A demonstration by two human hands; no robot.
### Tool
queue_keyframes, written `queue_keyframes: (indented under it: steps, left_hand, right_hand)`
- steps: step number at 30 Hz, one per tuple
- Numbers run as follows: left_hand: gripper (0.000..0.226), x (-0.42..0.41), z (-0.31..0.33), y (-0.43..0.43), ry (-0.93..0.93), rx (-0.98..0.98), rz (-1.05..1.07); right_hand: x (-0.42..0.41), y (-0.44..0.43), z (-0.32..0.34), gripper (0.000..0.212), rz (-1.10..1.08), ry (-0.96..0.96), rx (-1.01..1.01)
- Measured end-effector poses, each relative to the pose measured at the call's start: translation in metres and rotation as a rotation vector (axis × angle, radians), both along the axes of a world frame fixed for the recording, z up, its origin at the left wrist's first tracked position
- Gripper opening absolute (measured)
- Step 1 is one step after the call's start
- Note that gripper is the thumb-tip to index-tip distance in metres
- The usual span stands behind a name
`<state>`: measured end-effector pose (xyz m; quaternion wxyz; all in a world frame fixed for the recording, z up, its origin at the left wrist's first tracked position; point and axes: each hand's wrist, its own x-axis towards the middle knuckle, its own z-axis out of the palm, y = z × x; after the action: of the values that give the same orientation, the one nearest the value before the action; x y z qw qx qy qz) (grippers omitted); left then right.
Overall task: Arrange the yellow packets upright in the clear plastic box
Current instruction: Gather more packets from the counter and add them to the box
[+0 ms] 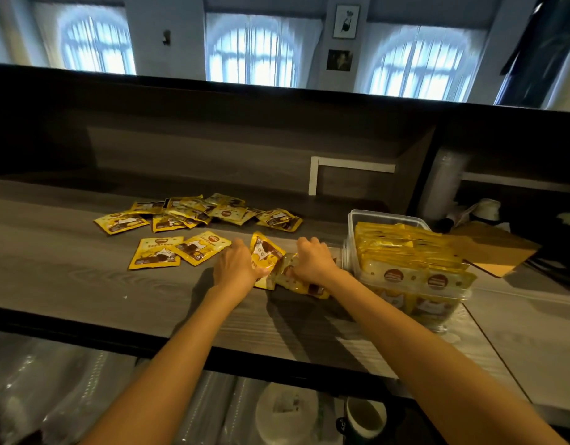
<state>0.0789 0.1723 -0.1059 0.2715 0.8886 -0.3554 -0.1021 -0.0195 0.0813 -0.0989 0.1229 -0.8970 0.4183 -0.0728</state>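
Note:
The clear plastic box (352, 226) stands on the right of the wooden counter, packed with several yellow packets (405, 255) standing upright. Just left of it my left hand (238, 266) and my right hand (314, 260) grip a small bunch of yellow packets (266, 252) between them, low over the counter. Two loose packets (177, 250) lie flat to the left of my hands. A scattered pile of packets (200, 213) lies farther back.
The grey wooden counter (68, 271) has a dark raised back wall with a white bracket (314, 175). A cardboard sheet (498, 252) lies right of the box. Wrapped plastic items and a cup (363, 415) sit on the shelf below the front edge.

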Motion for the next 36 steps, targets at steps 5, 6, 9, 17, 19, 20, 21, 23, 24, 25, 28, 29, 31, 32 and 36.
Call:
queue_keyframes:
  steps: [5, 6, 9, 17, 19, 20, 21, 23, 24, 25, 28, 29, 31, 32, 36]
  left_hand:
    - [0.032, 0.002, 0.010, 0.001, 0.070, -0.302, 0.052]
    - [0.027, 0.003, 0.015, 0.002, 0.045, -0.351, 0.067]
    - [0.021, 0.004, 0.030, 0.004, -0.019, -0.493, 0.091]
    - [0.018, -0.009, 0.081, -0.012, -0.120, -0.765, 0.074]
    - [0.016, -0.017, 0.090, -0.020, -0.152, -0.791, 0.042]
    - [0.013, -0.023, 0.094, -0.025, -0.164, -0.792, 0.024]
    - [0.011, -0.028, 0.097, -0.030, -0.178, -0.786, 0.005]
    - [0.011, -0.041, 0.100, -0.041, -0.203, -0.772, -0.057]
    - [0.013, -0.048, 0.101, -0.046, -0.212, -0.765, -0.097]
    - [0.015, -0.055, 0.102, -0.052, -0.220, -0.756, -0.138]
    - [0.018, -0.075, 0.102, -0.073, -0.227, -0.720, -0.260]
    - [0.018, -0.080, 0.101, -0.081, -0.218, -0.714, -0.305]
    - [0.018, -0.090, 0.098, -0.095, -0.191, -0.697, -0.389]
    - [0.018, -0.094, 0.096, -0.101, -0.179, -0.676, -0.426]
    - [0.020, -0.104, 0.087, -0.121, -0.121, -0.580, -0.537]
  right_hand:
    - [0.000, 0.005, 0.007, 0.031, -0.027, -0.145, -0.024]
    - [0.001, 0.008, 0.011, 0.027, -0.033, -0.208, -0.037]
    - [0.003, 0.015, 0.030, 0.029, -0.090, -0.444, -0.027]
    - [-0.011, 0.001, 0.080, 0.024, -0.146, -0.820, -0.077]
    - [-0.021, -0.009, 0.090, 0.021, -0.199, -0.883, -0.193]
    - [-0.027, -0.015, 0.095, 0.019, -0.222, -0.911, -0.234]
    - [-0.035, -0.020, 0.100, 0.018, -0.248, -0.931, -0.260]
    - [-0.053, -0.032, 0.107, 0.018, -0.296, -0.952, -0.288]
    - [-0.062, -0.040, 0.109, 0.019, -0.318, -0.955, -0.289]
    - [-0.072, -0.047, 0.111, 0.020, -0.339, -0.957, -0.281]
    - [-0.100, -0.070, 0.108, 0.018, -0.397, -0.946, -0.233]
    - [-0.109, -0.077, 0.105, 0.017, -0.416, -0.933, -0.232]
    - [-0.125, -0.088, 0.100, 0.017, -0.433, -0.916, -0.221]
    - [-0.132, -0.092, 0.097, 0.017, -0.430, -0.914, -0.203]
    - [-0.150, -0.105, 0.086, 0.019, -0.367, -0.901, -0.091]
